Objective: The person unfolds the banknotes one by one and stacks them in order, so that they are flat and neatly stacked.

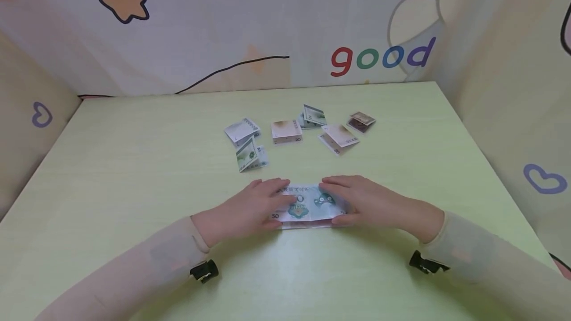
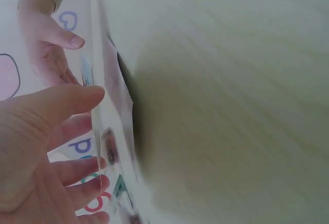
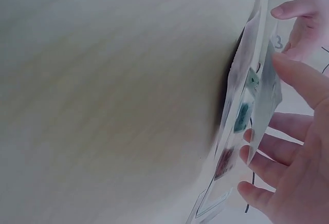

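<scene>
A large pale banknote (image 1: 308, 204) with teal print and "50" in its corner lies folded over near the table's front. Its upper layer stands a little apart from the strip below. My left hand (image 1: 256, 207) rests on the left end, fingers extended over the print and thumb near the front edge. At the right end, my right hand (image 1: 370, 204) holds the note, fingers along the far edge and thumb at the near edge. In the right wrist view the raised paper flap (image 3: 267, 95) lies between that thumb and fingers.
Several small folded banknotes stand tent-like farther back, among them a green-white one (image 1: 252, 155), a brownish one (image 1: 286, 132) and a dark brown one (image 1: 361, 121). A printed curtain (image 1: 232, 24) borders the pale yellow-green table (image 1: 134, 162). Dark straps (image 1: 204, 271) show under the wrists.
</scene>
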A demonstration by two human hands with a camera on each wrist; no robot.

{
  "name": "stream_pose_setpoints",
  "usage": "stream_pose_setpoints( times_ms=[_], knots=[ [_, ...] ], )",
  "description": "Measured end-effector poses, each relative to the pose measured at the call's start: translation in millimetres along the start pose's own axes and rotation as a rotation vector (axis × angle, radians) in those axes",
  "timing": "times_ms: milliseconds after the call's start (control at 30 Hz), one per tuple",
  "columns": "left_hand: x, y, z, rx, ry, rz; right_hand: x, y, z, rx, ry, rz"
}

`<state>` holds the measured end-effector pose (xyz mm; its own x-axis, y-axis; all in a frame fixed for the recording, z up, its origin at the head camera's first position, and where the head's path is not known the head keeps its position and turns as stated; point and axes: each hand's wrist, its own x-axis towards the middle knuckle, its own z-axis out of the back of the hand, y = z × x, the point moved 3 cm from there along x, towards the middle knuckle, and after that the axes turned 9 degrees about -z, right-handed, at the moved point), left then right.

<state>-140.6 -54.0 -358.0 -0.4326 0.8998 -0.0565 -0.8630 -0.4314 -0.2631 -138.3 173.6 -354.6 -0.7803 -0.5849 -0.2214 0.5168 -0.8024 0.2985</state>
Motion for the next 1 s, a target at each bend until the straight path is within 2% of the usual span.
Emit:
stream_pose_setpoints(
  times_ms=[233, 367, 567, 1000],
  knots=[
    [4.8, 0.8, -9.5, -0.025, 0.120, 0.035, 0.1, 0, -2, -0.026, 0.036, -0.002],
    [6.1, -2.1, -11.3, -0.024, 0.159, 0.043, 0.4, 0, -6, -0.042, 0.060, 0.000],
    [7.3, -3.5, -12.1, -0.011, 0.182, 0.052, 0.5, 0, -9, -0.071, 0.047, 0.021],
    [7.2, -5.6, -10.6, 0.045, 0.184, 0.022, 0.8, 0, -13, -0.090, 0.067, 0.013]
  ],
)
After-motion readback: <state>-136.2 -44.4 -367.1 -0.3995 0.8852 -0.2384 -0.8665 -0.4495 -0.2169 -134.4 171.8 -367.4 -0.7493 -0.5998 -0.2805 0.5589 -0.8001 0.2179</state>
